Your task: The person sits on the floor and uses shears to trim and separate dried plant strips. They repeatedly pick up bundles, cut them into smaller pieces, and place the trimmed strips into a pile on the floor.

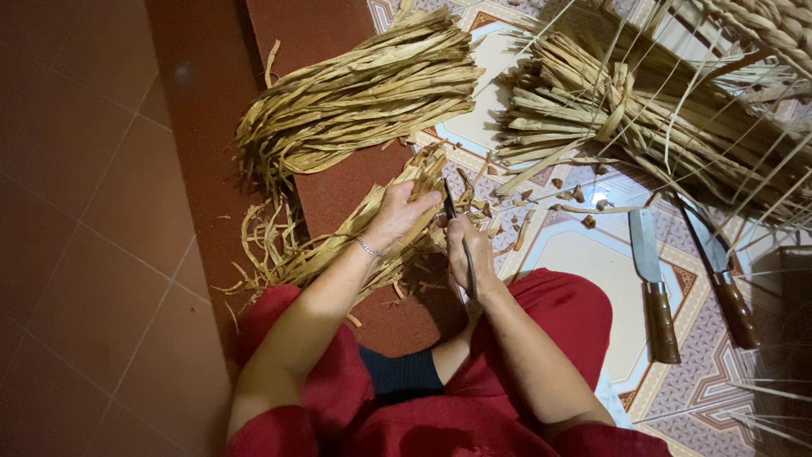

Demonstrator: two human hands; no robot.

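My left hand (397, 213) grips a bundle of dried straw-coloured strips (338, 245) that lies across my lap and trails to the left over the floor. My right hand (470, 254) holds a pair of dark scissors (457, 233) with the blades pointing up at the near end of that bundle. A thin bracelet sits on my left wrist. I wear red clothes, and my knees show at the bottom of the view.
Two larger bundles of dried strips lie ahead, one at centre (364, 93) and one tied at right (643, 110). Two knives with wooden handles (653, 283) (719, 271) rest on the patterned mat (584, 254). Short cut scraps (575, 199) are scattered nearby. Red floor tiles (93, 211) lie left.
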